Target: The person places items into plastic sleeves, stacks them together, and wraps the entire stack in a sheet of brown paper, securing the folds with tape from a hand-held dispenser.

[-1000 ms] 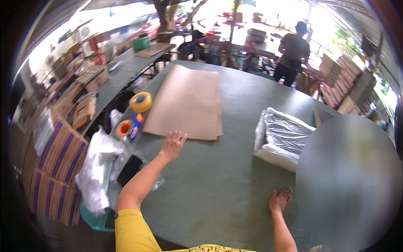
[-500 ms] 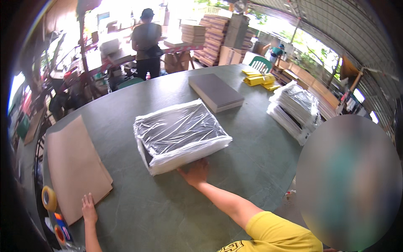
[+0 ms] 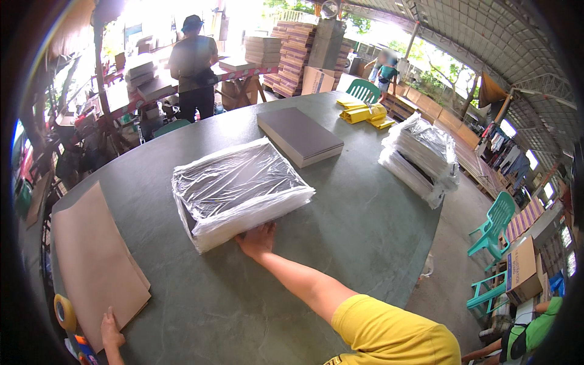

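Observation:
A bundle of grey boards wrapped in clear plastic lies near the middle of the green table. My right hand rests against its near side, thumb out to the left; the fingertips are partly hidden by the bundle. At the left, folded brown paper lies flat in layers. My left hand has its fingers on the paper's near edge, closed on it. A roll of tape stands beside the paper at the table's left rim.
Beyond the bundle sits a stack of grey boards, with folded yellow material behind it. A second plastic-wrapped bundle is at the table's right edge. Green chairs, a carton and a person in green are at the right.
The view has turned to the right, bringing chairs and a carton into sight. My left fingers, flatter before, now curl at the paper's edge. My right hand stays against the wrapped bundle.

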